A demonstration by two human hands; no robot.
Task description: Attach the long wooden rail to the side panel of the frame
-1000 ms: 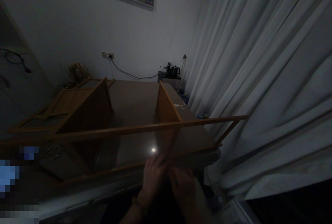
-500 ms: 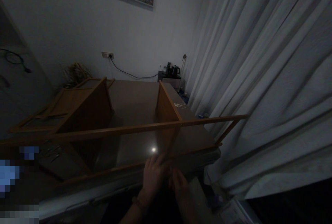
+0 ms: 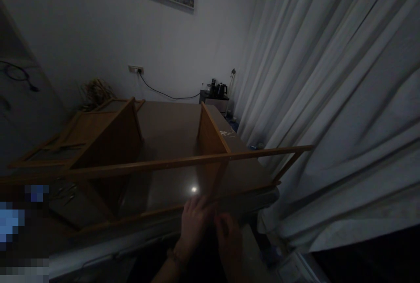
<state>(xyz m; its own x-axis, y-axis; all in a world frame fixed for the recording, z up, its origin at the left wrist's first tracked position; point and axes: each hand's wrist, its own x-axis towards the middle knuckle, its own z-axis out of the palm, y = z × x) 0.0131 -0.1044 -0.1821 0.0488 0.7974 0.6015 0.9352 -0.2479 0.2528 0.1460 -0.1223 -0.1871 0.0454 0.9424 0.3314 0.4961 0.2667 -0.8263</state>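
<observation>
A wooden shelf frame (image 3: pixel 164 165) lies on its side on the brown-topped table (image 3: pixel 170 121), with upright panels joining its long rails. My left hand (image 3: pixel 194 218) has its fingers curled over the near lower rail, at the foot of the right-hand divider panel (image 3: pixel 213 132). Just to its right is my right hand (image 3: pixel 229 230), thumb and fingers pinched together below that joint. Whatever sits in the pinch is too dark and small to make out. A bracelet (image 3: pixel 175 256) circles my left wrist.
Small loose pieces (image 3: pixel 227 134) lie on the tabletop, and more metal bits (image 3: pixel 64 193) lie at left. Another slatted wooden frame (image 3: pixel 82 127) rests at the far left. A curtain (image 3: pixel 295 77) hangs at right; a black kettle (image 3: pixel 222 89) stands on a back cabinet.
My right hand has turned slightly and its fingers have shifted at the joint. My left hand stays in place on the rail. The shelf frame looks unmoved.
</observation>
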